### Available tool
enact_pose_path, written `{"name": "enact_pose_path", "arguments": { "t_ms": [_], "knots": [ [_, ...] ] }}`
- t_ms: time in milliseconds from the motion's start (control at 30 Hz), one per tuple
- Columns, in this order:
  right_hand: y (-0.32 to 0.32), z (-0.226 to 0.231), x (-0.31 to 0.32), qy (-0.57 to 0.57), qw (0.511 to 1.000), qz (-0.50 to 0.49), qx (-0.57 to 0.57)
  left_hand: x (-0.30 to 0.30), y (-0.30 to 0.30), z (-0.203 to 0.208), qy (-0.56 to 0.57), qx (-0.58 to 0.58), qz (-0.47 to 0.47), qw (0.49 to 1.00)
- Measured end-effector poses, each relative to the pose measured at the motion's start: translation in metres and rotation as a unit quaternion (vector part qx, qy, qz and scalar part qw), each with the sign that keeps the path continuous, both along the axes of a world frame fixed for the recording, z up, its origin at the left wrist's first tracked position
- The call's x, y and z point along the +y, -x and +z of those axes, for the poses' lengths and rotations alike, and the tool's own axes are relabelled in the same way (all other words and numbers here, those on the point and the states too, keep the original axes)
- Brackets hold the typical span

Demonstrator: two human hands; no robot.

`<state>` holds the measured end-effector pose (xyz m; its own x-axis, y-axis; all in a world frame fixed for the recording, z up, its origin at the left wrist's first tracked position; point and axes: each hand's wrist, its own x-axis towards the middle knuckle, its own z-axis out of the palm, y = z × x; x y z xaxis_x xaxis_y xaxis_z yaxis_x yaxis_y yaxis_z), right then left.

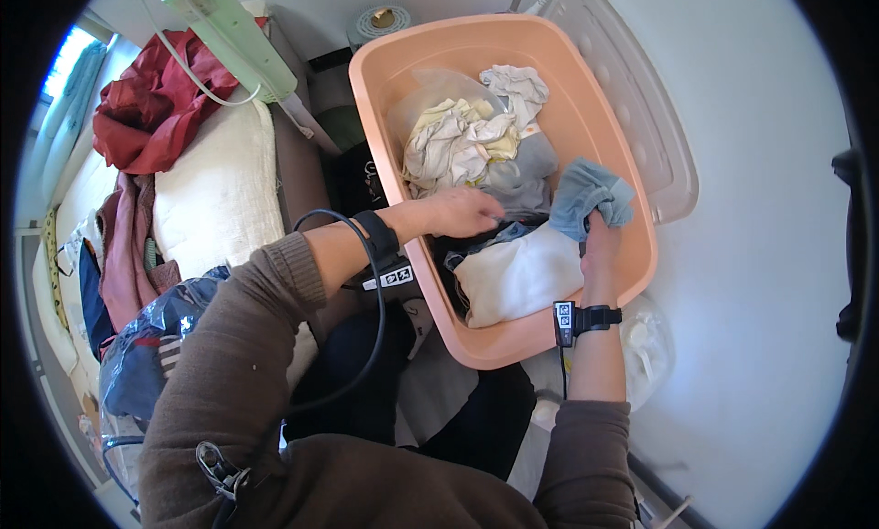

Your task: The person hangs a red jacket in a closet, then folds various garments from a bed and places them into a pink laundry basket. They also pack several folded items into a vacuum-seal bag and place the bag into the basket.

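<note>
A peach-coloured plastic tub (371, 98) holds crumpled and folded clothes. My right hand (600, 245) grips a bunched blue-grey cloth (586, 197) at the tub's right side. Lower in the tub lies a folded white cloth (517, 277), partly over dark garments (446, 247). Reaching over the left rim, my left hand (464, 211) has its fingers curled down at the dark and grey fabric; what they pinch, if anything, is hidden. Just beyond it lie a grey cloth (520, 183), a heap of cream and yellowish cloths (458, 144) and a crumpled white cloth (517, 91).
A translucent lid (655, 135) leans between the tub and the white wall (760, 282). Left is a bed with a cream cover (220, 185), a red garment (151, 98) and plastic-bagged clothes (137, 373). A cable loops off my left wrist. My legs are below the tub.
</note>
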<state>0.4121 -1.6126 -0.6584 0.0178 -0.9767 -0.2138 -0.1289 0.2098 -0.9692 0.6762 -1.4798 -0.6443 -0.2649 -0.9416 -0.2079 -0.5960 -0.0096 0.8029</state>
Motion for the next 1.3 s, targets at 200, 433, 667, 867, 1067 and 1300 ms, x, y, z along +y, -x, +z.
{"name": "enact_pose_path", "arguments": {
  "t_ms": [200,433,667,867,1067,1300],
  "knots": [
    [-0.036,0.043,0.024,0.276,0.838,0.140,0.450,0.019,-0.009,0.089,0.033,0.020,-0.123,0.992],
    [-0.087,0.215,0.120,0.336,0.887,0.308,0.080,0.081,-0.072,0.142,-0.012,-0.150,-0.149,0.977],
    [-0.093,0.425,0.356,0.568,0.610,0.552,-0.013,0.225,-0.134,0.266,0.017,-0.238,-0.048,0.970],
    [-0.100,0.427,0.458,0.597,0.569,0.548,-0.140,0.396,-0.123,0.352,-0.038,-0.219,0.046,0.974],
    [-0.096,0.454,0.492,0.623,0.461,0.619,-0.125,0.515,-0.104,0.380,0.029,-0.298,0.072,0.951],
    [-0.139,0.401,0.478,0.362,0.665,0.647,-0.083,0.543,-0.122,0.339,0.072,-0.446,0.222,0.864]
  ]
}}
